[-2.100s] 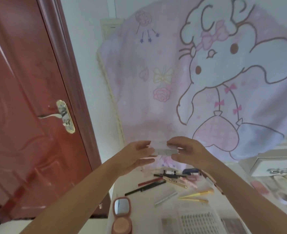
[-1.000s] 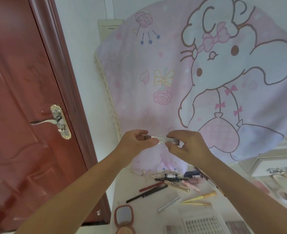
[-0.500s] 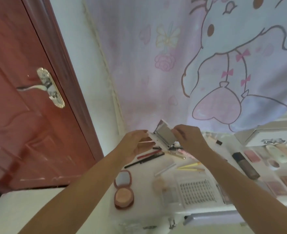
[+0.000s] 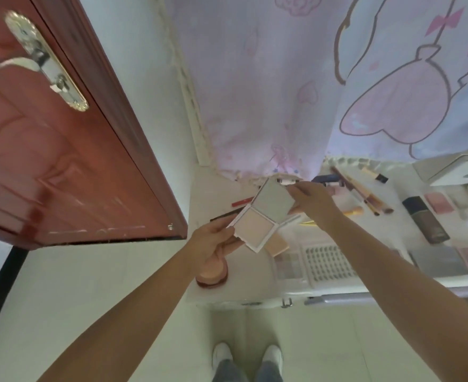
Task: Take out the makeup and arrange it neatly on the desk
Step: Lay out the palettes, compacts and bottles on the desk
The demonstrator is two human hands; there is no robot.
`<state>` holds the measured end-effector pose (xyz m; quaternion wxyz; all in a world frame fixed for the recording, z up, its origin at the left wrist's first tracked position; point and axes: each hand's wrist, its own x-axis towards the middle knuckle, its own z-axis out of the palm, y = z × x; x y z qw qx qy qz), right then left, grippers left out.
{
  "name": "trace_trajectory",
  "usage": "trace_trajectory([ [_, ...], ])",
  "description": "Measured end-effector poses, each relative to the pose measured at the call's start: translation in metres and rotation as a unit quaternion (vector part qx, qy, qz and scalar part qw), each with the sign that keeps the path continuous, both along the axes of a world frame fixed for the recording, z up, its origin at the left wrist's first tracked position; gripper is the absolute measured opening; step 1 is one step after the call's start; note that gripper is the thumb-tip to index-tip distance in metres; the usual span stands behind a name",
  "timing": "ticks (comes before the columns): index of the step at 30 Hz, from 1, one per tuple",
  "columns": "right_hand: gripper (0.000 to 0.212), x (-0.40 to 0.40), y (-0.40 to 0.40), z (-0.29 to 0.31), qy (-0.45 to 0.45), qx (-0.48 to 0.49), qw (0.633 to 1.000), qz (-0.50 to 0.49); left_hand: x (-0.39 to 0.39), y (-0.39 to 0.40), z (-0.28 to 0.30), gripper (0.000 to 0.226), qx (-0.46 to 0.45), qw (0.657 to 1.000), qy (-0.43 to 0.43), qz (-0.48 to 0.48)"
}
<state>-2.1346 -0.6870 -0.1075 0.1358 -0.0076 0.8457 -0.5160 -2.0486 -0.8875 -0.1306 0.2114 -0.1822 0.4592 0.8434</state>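
Observation:
A white powder compact (image 4: pixel 257 227) is spread open above the desk's left part, pale pink pan below and mirror lid above. My left hand (image 4: pixel 213 244) grips its lower left corner. My right hand (image 4: pixel 310 202) holds the lid's upper right edge. Under them on the white desk (image 4: pixel 255 288) lie a round peach compact (image 4: pixel 212 274), pencils (image 4: pixel 241 202), brushes (image 4: pixel 365 197), an eyelash tray (image 4: pixel 326 260), a dark foundation bottle (image 4: pixel 425 219) and pink blush palettes (image 4: pixel 438 202).
A red-brown door (image 4: pixel 62 150) with a metal handle (image 4: pixel 45 62) stands open at the left. A pink cartoon cloth (image 4: pixel 323 78) hangs behind the desk. A white drawer box (image 4: pixel 459 169) sits at the far right. My shoes (image 4: pixel 246 357) show on the floor.
The compact was shut between both hands at first; now it is open flat. The view has tilted down, so the desk front, floor and shoes appear.

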Motion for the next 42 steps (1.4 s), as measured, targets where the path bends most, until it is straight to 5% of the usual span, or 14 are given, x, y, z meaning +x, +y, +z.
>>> trace_trajectory([
  [4,0.021,-0.003,-0.012,-0.023,-0.089,0.003,0.995,0.045,0.023,-0.001,-0.026,0.03,-0.06,0.996,-0.053,-0.026],
  [7,0.02,0.004,-0.019,-0.047,-0.133,-0.001,0.991,0.008,0.041,0.005,-0.048,0.03,-0.063,0.995,-0.07,0.041],
  [11,0.032,0.026,-0.005,-0.086,-0.027,0.307,0.944,0.116,0.07,0.027,-0.071,0.035,-0.057,0.982,-0.12,0.137],
  [14,0.06,0.04,-0.004,-0.103,-0.05,0.391,0.906,0.156,0.085,0.041,-0.082,0.039,-0.082,0.972,-0.141,0.169],
  [17,0.061,0.043,-0.01,-0.111,-0.013,0.436,0.882,0.178,0.089,0.053,-0.085,0.038,-0.087,0.965,-0.144,0.203],
  [23,0.02,0.047,-0.002,-0.106,0.037,0.31,0.943,0.112,0.087,0.065,-0.094,0.025,-0.163,0.951,-0.147,0.217],
  [26,0.016,0.051,0.009,-0.092,0.073,0.241,0.966,0.059,0.085,0.065,-0.1,0.02,-0.219,0.943,-0.158,0.192],
  [29,0.017,0.058,0.007,-0.08,-0.07,0.092,0.993,0.031,0.083,0.064,-0.104,0.018,-0.289,0.934,-0.148,0.149],
  [31,0.025,0.066,-0.001,-0.077,-0.204,0.025,0.975,0.086,0.083,0.064,-0.104,0.017,-0.332,0.924,-0.138,0.133],
  [33,0.027,0.07,-0.008,-0.081,-0.249,0.074,0.95,0.174,0.084,0.064,-0.105,0.017,-0.372,0.911,-0.128,0.122],
  [36,0.016,0.069,-0.021,-0.089,-0.169,0.207,0.928,0.259,0.088,0.064,-0.104,0.023,-0.42,0.894,-0.12,0.098],
  [42,0.036,0.08,-0.025,-0.104,-0.063,0.211,0.956,0.192,0.092,0.063,-0.105,0.028,-0.466,0.874,-0.11,0.084],
])
